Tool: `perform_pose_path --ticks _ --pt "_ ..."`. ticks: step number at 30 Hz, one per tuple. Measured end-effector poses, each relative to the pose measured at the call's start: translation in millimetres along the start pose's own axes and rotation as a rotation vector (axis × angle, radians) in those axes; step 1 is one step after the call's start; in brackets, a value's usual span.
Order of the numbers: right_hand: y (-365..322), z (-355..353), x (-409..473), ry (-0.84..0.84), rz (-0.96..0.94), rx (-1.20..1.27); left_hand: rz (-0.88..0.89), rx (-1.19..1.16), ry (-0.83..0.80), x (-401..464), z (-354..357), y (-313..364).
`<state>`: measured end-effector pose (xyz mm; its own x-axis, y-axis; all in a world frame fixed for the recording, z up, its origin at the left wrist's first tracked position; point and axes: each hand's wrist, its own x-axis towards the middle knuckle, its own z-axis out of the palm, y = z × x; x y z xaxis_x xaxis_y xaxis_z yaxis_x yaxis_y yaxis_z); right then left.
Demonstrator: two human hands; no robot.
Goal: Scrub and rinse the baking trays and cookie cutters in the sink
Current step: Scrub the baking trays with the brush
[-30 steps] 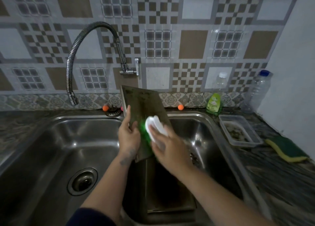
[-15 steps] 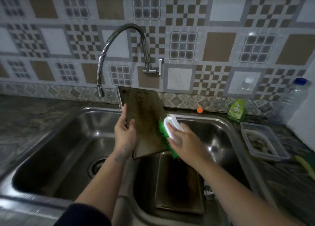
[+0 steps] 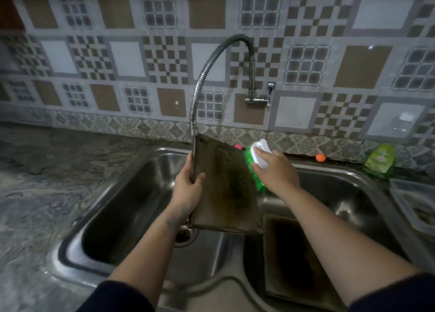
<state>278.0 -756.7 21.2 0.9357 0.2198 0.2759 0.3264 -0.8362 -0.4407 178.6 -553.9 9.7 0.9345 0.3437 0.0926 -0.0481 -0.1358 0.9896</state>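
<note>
A dark, stained baking tray [image 3: 223,187] is held upright at the centre of the frame, above the divider of the double sink [image 3: 150,165]. Its left edge is gripped by the left hand [image 3: 187,189], the thumb curled over the front face and the fingers wrapped behind. Its lower edge hangs above the left basin's drain; its upper left corner lies just under the spout of the flexible tap [image 3: 211,76]. A white-handled brush with green bristles [image 3: 256,165] is clasped by the right hand [image 3: 275,172], the fingers curled round the handle, and the bristles are pressed against the tray's right edge. A second tray [image 3: 296,260] lies flat in the right basin, lower right. A green detergent bottle [image 3: 380,158] and a clear container [image 3: 414,208] are seen on the table at the right edge.
</note>
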Motion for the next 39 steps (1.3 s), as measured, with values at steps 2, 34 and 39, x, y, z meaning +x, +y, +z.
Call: perform_pose_path --ticks 2,34,39 --pt "-7 13 0 -0.069 0.057 -0.071 -0.068 -0.028 -0.024 11 -25 -9" --pt "-42 94 -35 -0.122 0.235 -0.317 -0.268 0.908 -0.714 59 11 -191" --pt "-40 96 -36 -0.115 0.216 -0.32 -0.324 0.946 -0.683 53 23 -205"
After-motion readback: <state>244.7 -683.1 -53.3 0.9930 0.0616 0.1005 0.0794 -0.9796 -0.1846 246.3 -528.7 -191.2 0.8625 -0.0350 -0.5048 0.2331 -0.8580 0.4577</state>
